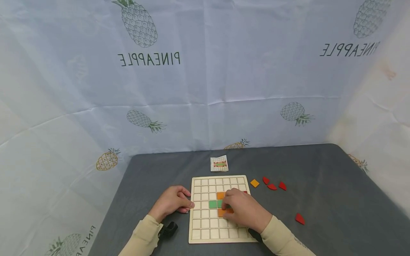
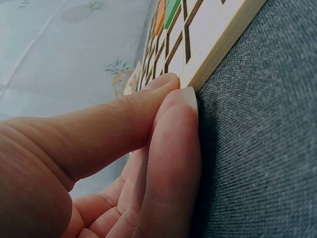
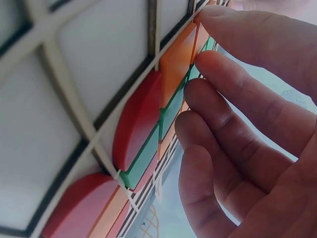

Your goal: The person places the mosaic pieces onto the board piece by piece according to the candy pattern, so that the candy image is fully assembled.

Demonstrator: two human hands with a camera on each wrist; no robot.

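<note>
A pale wooden grid board [image 1: 205, 233] lies on the table, with orange, green and red tiles set in its squares. My left hand [image 1: 173, 200] is at its left edge; in the left wrist view the thumb and forefinger pinch the rim [image 2: 205, 67]. My right hand [image 1: 245, 209] is over the tiles, thumb and forefinger at either side of an orange square tile [image 1: 221, 213]. Beside that lie green tiles [image 1: 213, 204] and another orange tile [image 1: 220, 195]. Red curved tiles [image 3: 141, 119] sit nearer the right wrist; the palm hides part of the pattern from above.
A small pattern card [image 1: 219, 164] lies behind the board. To the right are a loose orange square [image 1: 254, 183] and several red curved pieces [image 1: 272, 186], one of them [image 1: 300, 218] nearer the front. Dark grey cloth [image 1: 336, 199] covers the table; a pineapple-print curtain [image 1: 205, 78] hangs behind.
</note>
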